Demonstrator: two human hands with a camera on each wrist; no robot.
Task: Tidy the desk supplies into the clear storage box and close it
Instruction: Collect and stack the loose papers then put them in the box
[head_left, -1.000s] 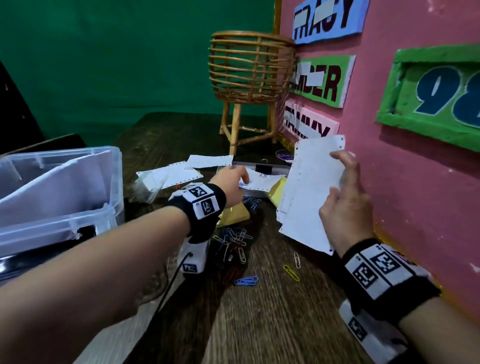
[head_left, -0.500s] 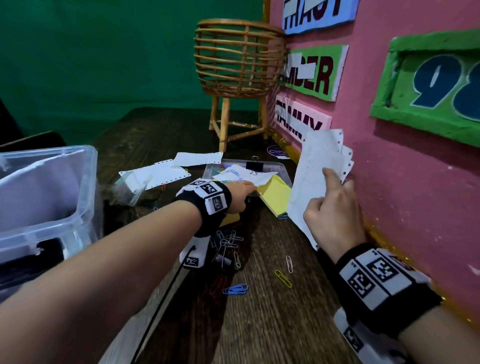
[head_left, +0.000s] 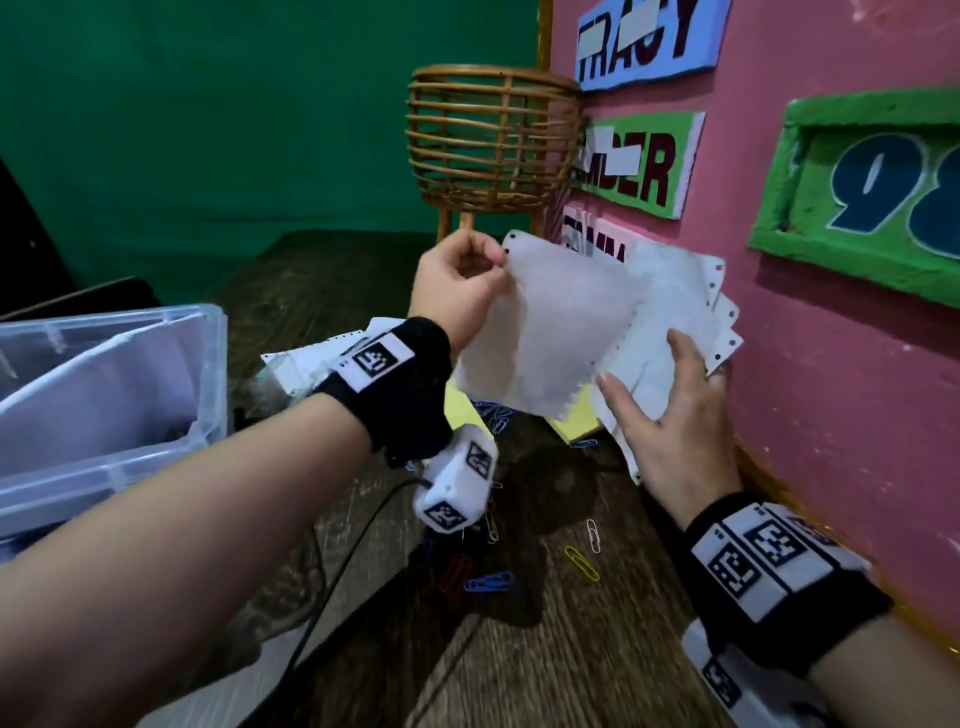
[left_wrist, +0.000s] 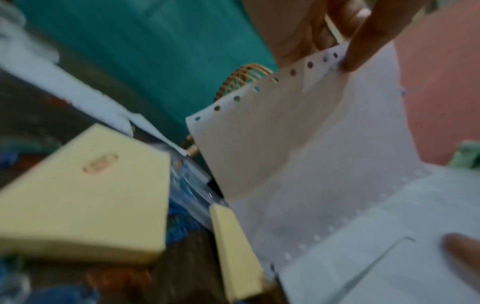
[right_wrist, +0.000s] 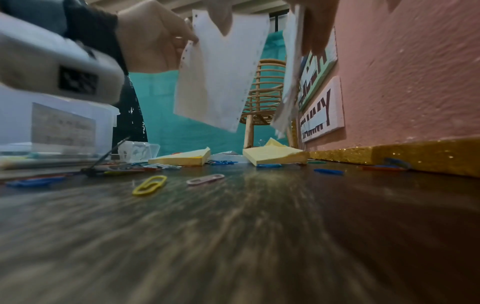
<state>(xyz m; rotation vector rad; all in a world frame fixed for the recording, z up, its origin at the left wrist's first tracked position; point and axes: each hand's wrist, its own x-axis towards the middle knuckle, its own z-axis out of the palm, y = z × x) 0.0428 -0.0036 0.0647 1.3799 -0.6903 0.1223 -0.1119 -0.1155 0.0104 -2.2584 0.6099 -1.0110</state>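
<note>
Over the dark wooden tabletop (head_left: 545, 649) beside the pink wall (head_left: 831, 415), the left hand (head_left: 457, 291) pinches a white perforated sheet (head_left: 556, 332); the right hand (head_left: 670, 426) grips a white paper stack (head_left: 670, 312).

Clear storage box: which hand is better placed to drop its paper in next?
Left, probably. The left hand pinches a single perforated sheet by its corner, and the clear storage box sits open on that side. The right hand holds a paper stack against the pink wall, farther away.
</note>
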